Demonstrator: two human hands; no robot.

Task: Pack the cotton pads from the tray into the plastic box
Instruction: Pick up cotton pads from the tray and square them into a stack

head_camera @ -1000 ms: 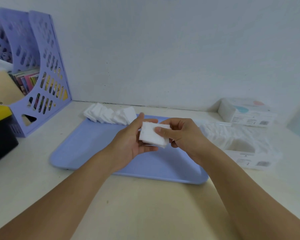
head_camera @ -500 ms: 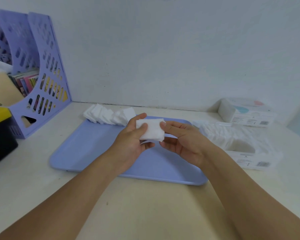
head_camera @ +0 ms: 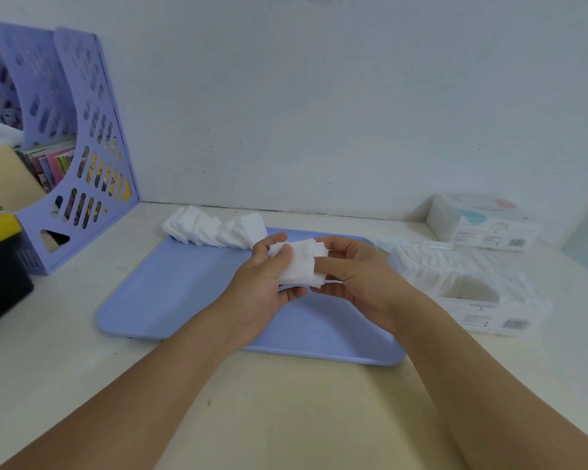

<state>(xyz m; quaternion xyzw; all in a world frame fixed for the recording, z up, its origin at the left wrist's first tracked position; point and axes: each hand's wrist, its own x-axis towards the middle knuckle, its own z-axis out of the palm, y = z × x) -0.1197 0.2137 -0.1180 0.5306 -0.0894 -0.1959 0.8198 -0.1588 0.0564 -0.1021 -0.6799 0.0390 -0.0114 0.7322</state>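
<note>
Labels and barcodes on plastic box (head_camera: 482,322) and carton (head_camera: 482,232): print too small to read.

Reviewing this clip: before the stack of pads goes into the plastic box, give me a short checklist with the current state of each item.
1. Stack of cotton pads held by both hands: ok, left hand grips it, right hand supports it.
2. Stack edges squared: not ok, pads are fanned at the right edge.
3. Plastic box open: ok.
4. Free space in the box: ok, a gap shows at its front.
5. Pads left at the tray far edge: not ok, a row remains.
</note>
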